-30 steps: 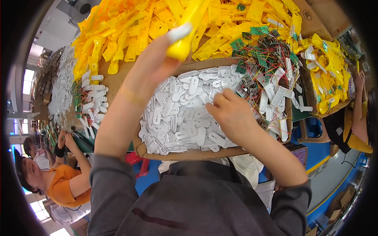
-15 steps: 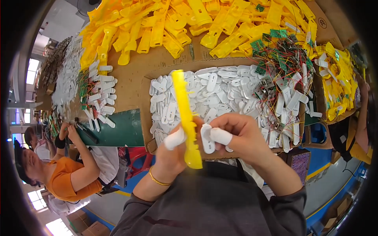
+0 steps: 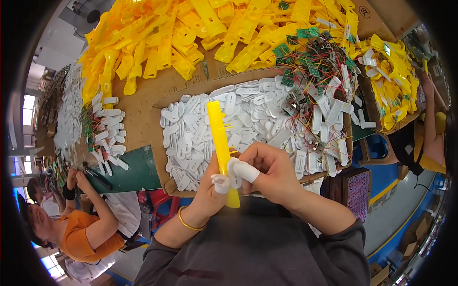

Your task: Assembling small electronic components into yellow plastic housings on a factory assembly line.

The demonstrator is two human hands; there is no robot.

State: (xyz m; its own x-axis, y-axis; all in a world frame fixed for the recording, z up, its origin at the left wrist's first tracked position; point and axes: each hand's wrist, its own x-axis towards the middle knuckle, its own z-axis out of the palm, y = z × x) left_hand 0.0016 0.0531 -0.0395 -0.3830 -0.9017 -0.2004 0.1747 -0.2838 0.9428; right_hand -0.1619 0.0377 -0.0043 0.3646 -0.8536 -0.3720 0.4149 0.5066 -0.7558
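My left hand (image 3: 213, 188) is closed round a long yellow plastic shell (image 3: 218, 136), which stands roughly upright in the picture with small prongs along its right edge. White tape covers the left thumb. In my right hand (image 3: 267, 174), a small white plastic cover (image 3: 234, 174) is pinched between finger and taped thumb. The cover lies against the shell's lower part, partly hidden by the thumb. Just beyond both hands is a cardboard box (image 3: 160, 143) filled with similar white covers (image 3: 191, 138).
Yellow shells (image 3: 176, 33) are heaped at the back. Wired green circuit boards (image 3: 310, 62) spill over the box's right side. White pieces with wires (image 3: 112, 128) lie left. Another carton (image 3: 374, 102) of yellow parts stands right. A person in an orange shirt (image 3: 88, 233) works at left.
My right hand has brought the white cover left, up against the yellow shell. The shell has turned, showing more of its smooth face. The whole view has shifted slightly.
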